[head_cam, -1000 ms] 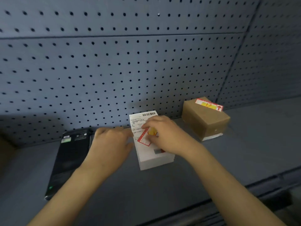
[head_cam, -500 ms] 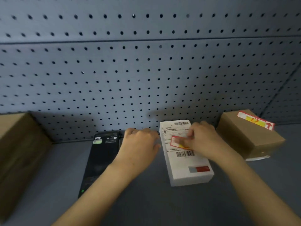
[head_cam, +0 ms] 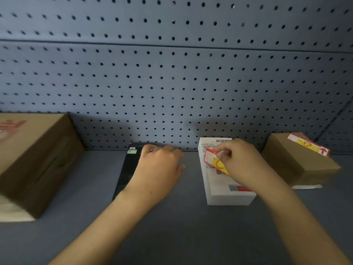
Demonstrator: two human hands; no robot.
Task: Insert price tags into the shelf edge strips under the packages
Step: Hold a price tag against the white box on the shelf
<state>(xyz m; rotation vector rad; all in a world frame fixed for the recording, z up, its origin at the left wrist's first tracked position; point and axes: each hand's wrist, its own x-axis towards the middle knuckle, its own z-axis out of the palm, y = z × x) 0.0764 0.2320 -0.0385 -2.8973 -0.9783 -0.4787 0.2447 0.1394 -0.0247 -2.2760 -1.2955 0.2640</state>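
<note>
Price tag pinched in right hand — over white box.

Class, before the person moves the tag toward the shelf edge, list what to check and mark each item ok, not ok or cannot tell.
1. Price tag pinched in right hand: ok.
2. Tag lifted clear of the white package: cannot tell.
3. Left hand free: not ok, it rests over the black package.
4. Shelf edge strip in view: not ok.
5. Tag on right brown box inserted: not ok, lies on top.
</note>
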